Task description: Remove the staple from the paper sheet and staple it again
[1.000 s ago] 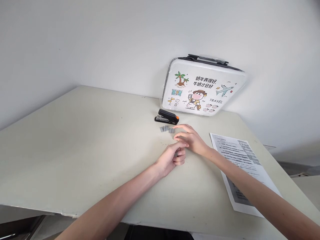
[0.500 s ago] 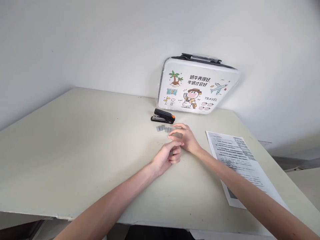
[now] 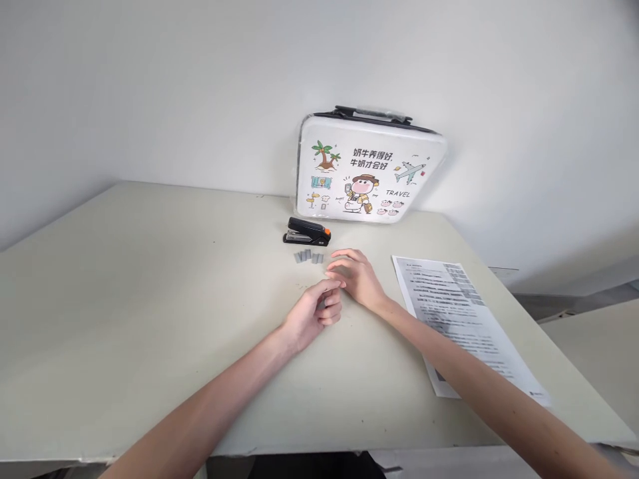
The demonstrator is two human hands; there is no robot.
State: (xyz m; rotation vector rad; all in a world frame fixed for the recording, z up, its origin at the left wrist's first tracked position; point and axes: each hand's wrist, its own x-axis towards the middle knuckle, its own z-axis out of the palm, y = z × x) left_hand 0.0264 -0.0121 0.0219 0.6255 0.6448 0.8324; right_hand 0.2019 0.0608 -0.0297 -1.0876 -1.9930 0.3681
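Observation:
My left hand [image 3: 310, 314] is closed, thumb over curled fingers, above the table. A small greyish patch shows inside its curl, too unclear to name. Right beside it is my right hand [image 3: 358, 279], palm down with its fingers bent but apart; its lower fingertips meet or overlap the left thumb, and I cannot tell which. Just beyond the fingertips lie several short grey staple strips [image 3: 305, 255] in a loose row. Behind them rests a black stapler [image 3: 308, 233] with an orange end, lying on its base.
A white case [image 3: 369, 173] with cartoon prints and a black handle leans against the wall at the back. To the right lies a printed paper sheet [image 3: 449, 306], partly under my right forearm. The table [image 3: 150, 293] has its front edge close to me.
The view has turned slightly to the right, so everything appears further left. Both hands keep nearly the same pose beside each other; the stapler, strips and sheet stay put on the table.

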